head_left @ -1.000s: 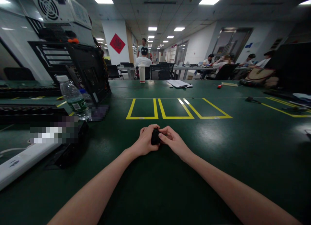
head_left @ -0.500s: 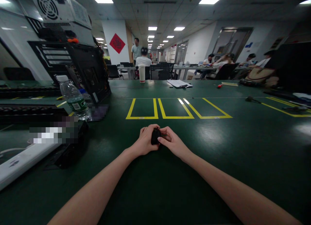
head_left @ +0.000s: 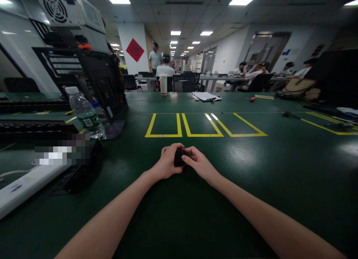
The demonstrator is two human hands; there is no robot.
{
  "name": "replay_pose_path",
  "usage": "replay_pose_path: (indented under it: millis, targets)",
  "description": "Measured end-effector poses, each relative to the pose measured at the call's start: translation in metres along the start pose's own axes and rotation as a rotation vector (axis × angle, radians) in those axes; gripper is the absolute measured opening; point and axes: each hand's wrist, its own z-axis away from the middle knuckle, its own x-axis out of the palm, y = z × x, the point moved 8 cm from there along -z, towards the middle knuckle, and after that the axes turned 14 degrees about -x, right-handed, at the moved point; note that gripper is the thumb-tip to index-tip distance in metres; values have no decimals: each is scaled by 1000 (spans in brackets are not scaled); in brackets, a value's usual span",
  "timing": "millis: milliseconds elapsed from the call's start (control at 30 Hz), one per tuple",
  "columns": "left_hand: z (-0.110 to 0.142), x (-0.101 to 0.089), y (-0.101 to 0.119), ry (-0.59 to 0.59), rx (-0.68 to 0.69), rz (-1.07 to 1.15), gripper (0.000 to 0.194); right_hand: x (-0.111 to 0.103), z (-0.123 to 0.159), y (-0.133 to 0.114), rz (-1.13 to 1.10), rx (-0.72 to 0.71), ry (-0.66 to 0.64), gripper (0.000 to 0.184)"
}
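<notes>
Between my hands, low over the green table, is a small black object with a rounded outline; its kind I cannot make out. My left hand wraps round it from the left, fingers over the far side and thumb along the near side. From the right, the thumb and fingertips of my right hand pinch its edge. Much of the object is hidden by the fingers.
Yellow tape outlines lie beyond my hands. To the left are a white power strip, a plastic bottle and a black computer case. A white cup and a clipboard stand farther back.
My right thumb has shifted slightly up along the black object's edge. My left hand keeps its hold. In the background, a standing person has moved a little to the left.
</notes>
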Motion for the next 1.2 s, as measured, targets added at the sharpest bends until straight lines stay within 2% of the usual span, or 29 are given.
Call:
replay_pose_path:
  millis: [167, 267, 467, 600, 700, 800, 1033, 1200]
  targets:
    - [-2, 1, 0, 48, 33, -10, 58, 1, 0, -8, -58, -70, 33, 20]
    - [-2, 2, -1, 53, 32, -5, 58, 1, -1, -4, -61, -50, 40, 18]
    - [-1, 0, 0, 36, 40, 1, 57, -4, -1, 5, -6, 39, 39, 27]
    - [-1, 0, 0, 42, 45, 3, 57, 0, 0, -2, -39, 10, -7, 24]
    - [0, 1, 1, 47, 50, 6, 57, 1, 2, -8, -65, -15, 5, 25]
    - [0, 0, 1, 41, 35, 4, 56, 0, 2, -7, -33, -7, 23, 21]
    - [-1, 0, 0, 9, 9, -5, 56, -3, -1, 5, 1, 30, 43, 27]
    - [-2, 2, -1, 38, 26, -1, 58, 2, 0, -5, -66, -15, 8, 24]
